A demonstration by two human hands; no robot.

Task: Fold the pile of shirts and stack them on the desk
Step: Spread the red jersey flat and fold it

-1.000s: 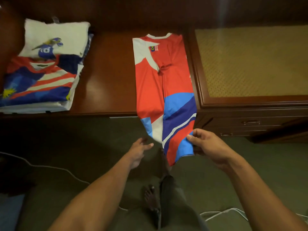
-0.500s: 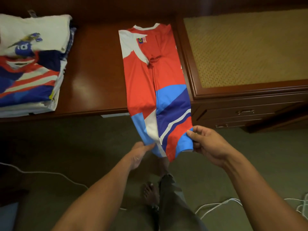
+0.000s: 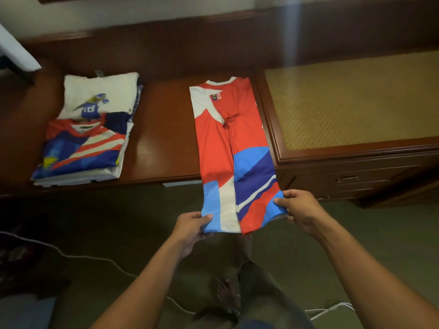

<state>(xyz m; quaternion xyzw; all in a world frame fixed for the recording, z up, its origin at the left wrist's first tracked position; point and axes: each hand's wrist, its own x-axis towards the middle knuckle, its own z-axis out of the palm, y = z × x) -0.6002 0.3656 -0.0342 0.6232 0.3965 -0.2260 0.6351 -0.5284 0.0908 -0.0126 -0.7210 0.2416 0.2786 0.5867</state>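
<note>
A red, blue and white jersey point(image 3: 218, 143), folded lengthwise into a narrow strip, lies on the dark wooden desk point(image 3: 164, 143) with its collar at the far side. Its hem end hangs past the desk's front edge. My left hand point(image 3: 190, 230) pinches the hem's left corner, and my right hand point(image 3: 300, 207) pinches the right corner, holding the hem level in the air. At the desk's left sits a stack of folded shirts point(image 3: 90, 136), with a white printed shirt under a blue, red and white one.
A raised cabinet point(image 3: 356, 100) with a woven tan top and drawers stands right against the jersey's right side. White cables point(image 3: 95, 258) run over the green carpet. My leg and bare foot point(image 3: 224, 293) are below the hands.
My left hand has come up and taken the hem's left corner. Both hands have spread the hanging end flat and lifted it. The view has tilted upward.
</note>
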